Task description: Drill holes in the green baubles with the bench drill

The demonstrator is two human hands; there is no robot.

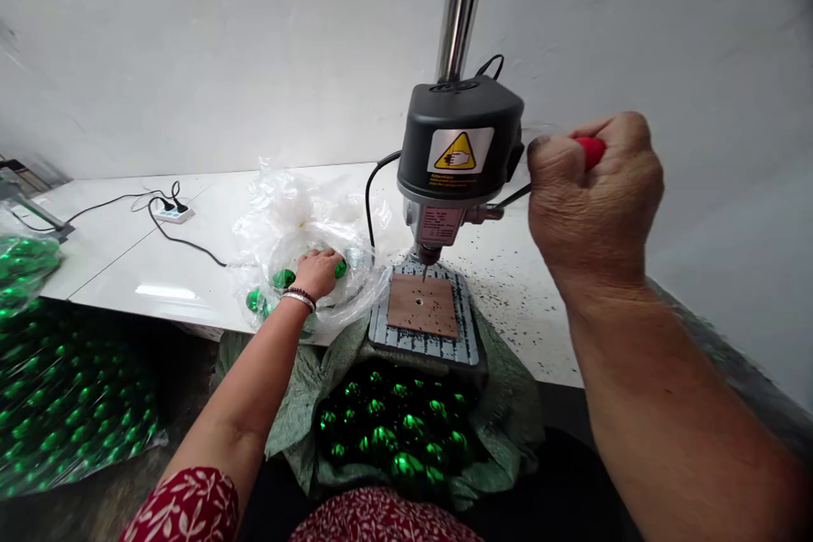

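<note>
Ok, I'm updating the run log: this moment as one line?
left hand: at clear bag, beside green ball | right hand: gripping red knob | drill bit: above board

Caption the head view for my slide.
Right hand on the red handle of a drill press, left hand among green balls in clear plastic.

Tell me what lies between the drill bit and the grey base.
In the head view, a brown board with a small hole lies on the grey base, below the drill bit.

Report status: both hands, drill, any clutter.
Left hand at clear bag, by green ball. Right hand closed on red knob. Drill bit above board. Dark chips litter board and table.
</note>
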